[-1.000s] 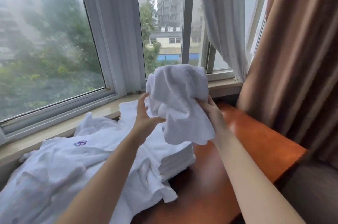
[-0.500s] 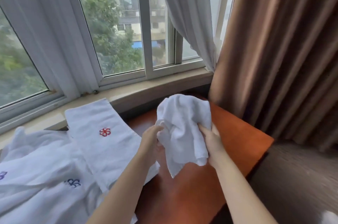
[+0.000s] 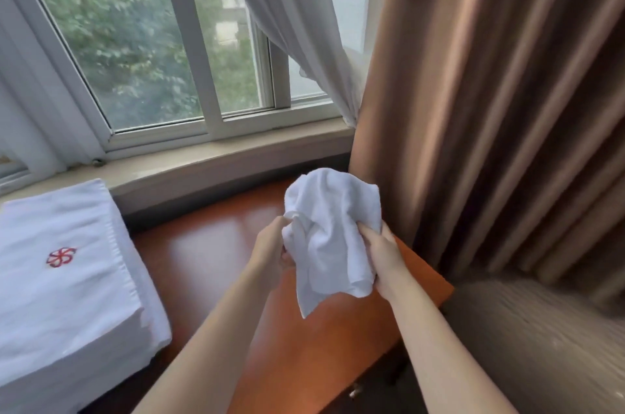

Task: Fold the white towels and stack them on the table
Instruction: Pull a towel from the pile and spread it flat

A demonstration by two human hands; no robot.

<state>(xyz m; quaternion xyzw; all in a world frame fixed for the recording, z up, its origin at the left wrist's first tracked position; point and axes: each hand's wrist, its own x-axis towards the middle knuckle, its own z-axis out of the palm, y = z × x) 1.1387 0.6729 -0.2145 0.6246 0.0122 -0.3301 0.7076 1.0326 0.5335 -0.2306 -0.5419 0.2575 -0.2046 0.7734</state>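
Note:
A small crumpled white towel [image 3: 333, 231] hangs in the air above the reddish wooden table [image 3: 209, 251]. My left hand [image 3: 270, 249] grips its left side and my right hand [image 3: 384, 253] grips its right side, fingers curled into the cloth. A stack of folded white towels [image 3: 67, 295] with a red flower emblem on top sits at the table's left.
A window sill [image 3: 203, 166] runs behind the table under the window. A brown curtain [image 3: 490, 109] hangs right beside the table's far right corner, with a white sheer curtain [image 3: 304, 24] next to it. A beige upholstered seat [image 3: 541, 346] lies at lower right.
The view has swung right, so the loose towel pile left the frame. Both hands carried the crumpled towel lower and to the right, over the bare tabletop.

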